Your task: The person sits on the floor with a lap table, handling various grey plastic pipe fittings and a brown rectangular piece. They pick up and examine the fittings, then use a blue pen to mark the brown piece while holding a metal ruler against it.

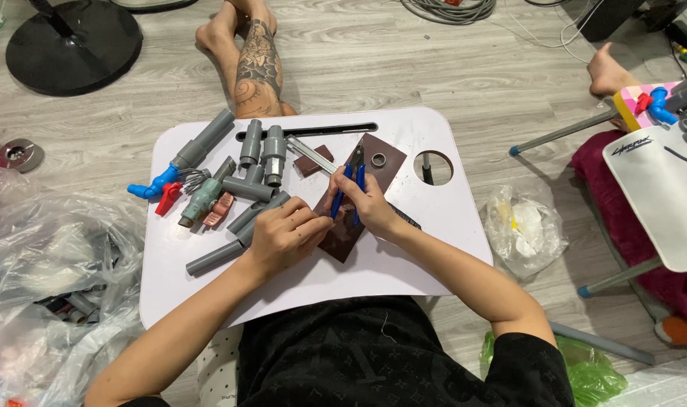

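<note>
Pliers with blue handles sit in the right hand, fingers wrapped around the handles and clamped on them, the tips pointing away over a dark brown sheet that lies slantwise on the white lap table. Nearest the camera, a black shirt fills the lower middle, both forearms reaching out from it onto the table. The left hand is curled, fingers drawn together and pinched at the near left edge of the sheet, just beside the right hand; whether it grips something small there cannot be told. Just left of that hand lie grey pipes, and beyond them a cluster of grey fittings, a valve with a reddish handle, and a blue tap with a red lever joined to a long grey pipe. On the far end of the sheet rests a small grey ring; a small brown scrap lies near it, touching a metal strip. Clear plastic bags crowd the floor to the left, another bag sits to the right, and a green bag lies by the right elbow. Farther off, a tattooed leg of another person stretches along the wooden floor, with a black round stand base at far left and a second white table at right.
</note>
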